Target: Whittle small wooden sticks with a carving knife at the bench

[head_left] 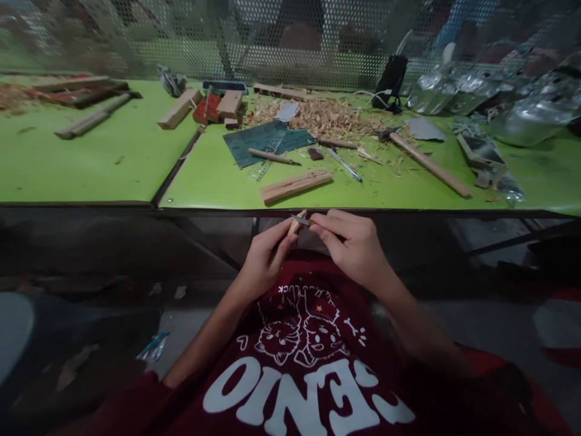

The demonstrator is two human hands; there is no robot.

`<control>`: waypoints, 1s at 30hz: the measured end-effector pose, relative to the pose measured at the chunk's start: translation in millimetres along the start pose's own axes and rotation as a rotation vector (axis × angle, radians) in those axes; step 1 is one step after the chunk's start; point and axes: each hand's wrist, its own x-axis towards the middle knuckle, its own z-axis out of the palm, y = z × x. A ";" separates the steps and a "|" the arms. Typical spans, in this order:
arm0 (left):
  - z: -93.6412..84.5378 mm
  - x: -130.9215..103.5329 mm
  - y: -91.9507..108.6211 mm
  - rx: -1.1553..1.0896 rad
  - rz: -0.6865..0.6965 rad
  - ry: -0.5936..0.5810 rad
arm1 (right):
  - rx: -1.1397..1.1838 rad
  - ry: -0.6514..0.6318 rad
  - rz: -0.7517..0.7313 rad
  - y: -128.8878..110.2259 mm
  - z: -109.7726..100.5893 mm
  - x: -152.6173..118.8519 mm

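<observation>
As the left hand (265, 257) and the right hand (351, 245) met in front of the dark red shirt (318, 269), a small piece of wood (296, 226) was between them, just on the near side of the front edge of the green tabletop (204, 181). The left hand held this wood in a narrow pinch, with the thumb on one side and the fingers on the other, so that its far end stood free. The right hand was closed around the handle of a small knife (301, 220), the thumb and the forefinger placed close to the blade.

To my judgement, everything depended on how these two crossed. The wood had its long axis aslant, going from the left hand forward and a little to the right. The blade came from the right side and lay across the free end, its tip pointing left and slightly forward. So the wood was to the left of the right hand, very near to it. Blade and wood seemed to touch, but I could not tell whether the edge was cutting in.

Beyond the hands, a marked wooden block (296, 186) lay near the tabletop's edge, and farther back was a heap of shavings (336, 118).
</observation>
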 end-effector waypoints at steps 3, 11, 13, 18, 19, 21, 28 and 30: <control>-1.1 0.4 1.0 0.010 0.004 0.017 | -0.074 0.068 -0.028 -0.5 2.5 0.6; 4.1 4.0 13.7 -0.061 -0.123 0.049 | -0.299 0.252 -0.054 -1.3 11.9 3.3; 7.1 3.6 13.2 -0.081 -0.139 0.080 | -0.314 0.344 -0.020 0.8 11.2 3.7; 11.0 2.5 12.9 -0.116 -0.191 0.123 | -0.185 0.165 -0.045 -4.8 6.6 -3.9; 10.7 2.6 13.8 -0.114 -0.196 0.119 | -0.180 0.125 -0.045 -6.9 6.0 -5.8; 9.3 2.9 15.9 -0.118 -0.201 0.107 | -0.191 0.083 -0.032 -9.4 4.7 -7.8; 2.5 2.2 11.1 -0.138 -0.164 0.029 | -0.124 -0.068 -0.066 3.9 -9.7 1.3; 1.9 1.7 8.5 -0.130 -0.162 0.015 | -0.137 -0.098 -0.068 6.7 -13.0 1.8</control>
